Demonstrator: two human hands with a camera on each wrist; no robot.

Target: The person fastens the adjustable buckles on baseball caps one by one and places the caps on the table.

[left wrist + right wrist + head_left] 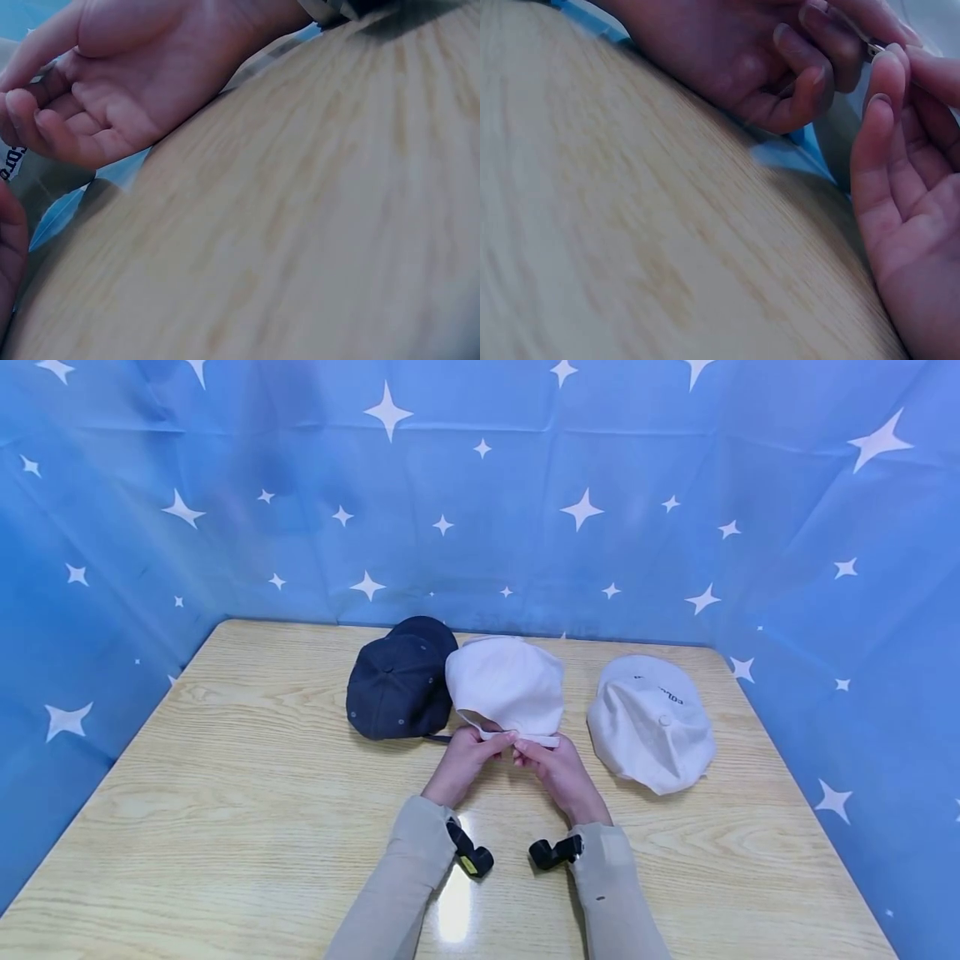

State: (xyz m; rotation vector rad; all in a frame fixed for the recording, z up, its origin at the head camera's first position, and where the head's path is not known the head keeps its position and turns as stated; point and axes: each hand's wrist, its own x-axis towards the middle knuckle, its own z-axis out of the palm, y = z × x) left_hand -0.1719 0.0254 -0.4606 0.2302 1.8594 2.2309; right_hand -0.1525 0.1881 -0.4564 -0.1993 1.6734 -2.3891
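A white cap (506, 681) lies in the middle of the table with its back opening and strap (550, 741) facing me. My left hand (467, 763) pinches the strap from the left, thumb on top. From the right, my right hand (557, 772) pinches the same strap, and the two thumbs meet near its middle. A small metal buckle (874, 49) shows between the fingertips in the right wrist view. How the strap passes through it is hidden by the fingers. In the left wrist view, my right hand (142, 75) has its fingers curled inward.
A dark navy cap (393, 685) sits against the white cap's left side, brim toward the back. Farther right lies a cream cap (652, 727) with dark lettering. The wooden table (225, 827) meets a blue star-patterned cloth (465, 510) at the back and sides.
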